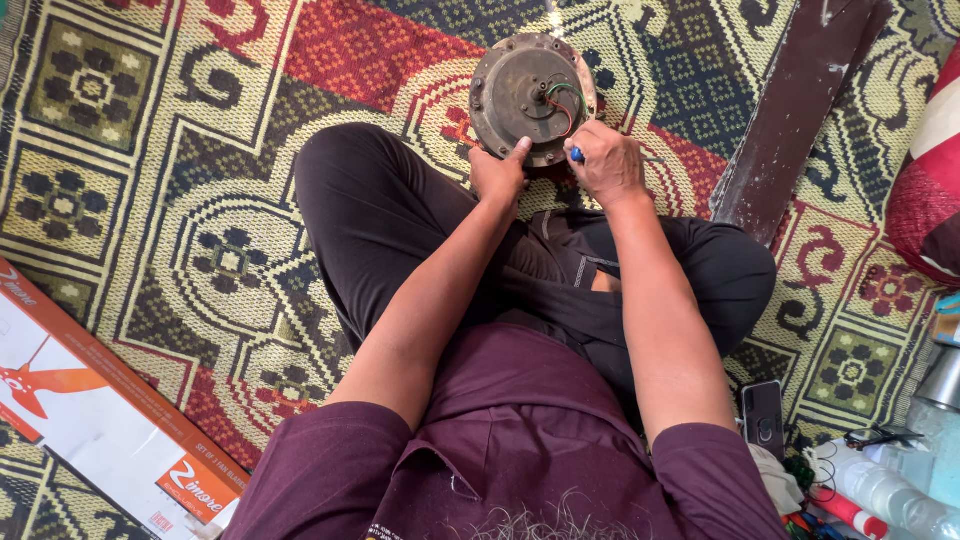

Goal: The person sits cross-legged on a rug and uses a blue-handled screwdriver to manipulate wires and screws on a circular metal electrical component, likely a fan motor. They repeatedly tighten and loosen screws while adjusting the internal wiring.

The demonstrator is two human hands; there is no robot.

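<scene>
On a patterned woven mat (200,200), one round rusty fan motor (530,95) sits just beyond a seated person's crossed legs

The left hand (498,175) braces its rim, thumb pressed up against it; the right hand (605,165) has fingers curled tight around one blue-handled screwdriver (578,154). One dark fan blade (800,110) lies right, one long orange-and-white box (90,420) left

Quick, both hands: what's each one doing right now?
Left hand: open, thumb pressed on the round motor.
Right hand: closed on a blue-handled screwdriver.
</scene>
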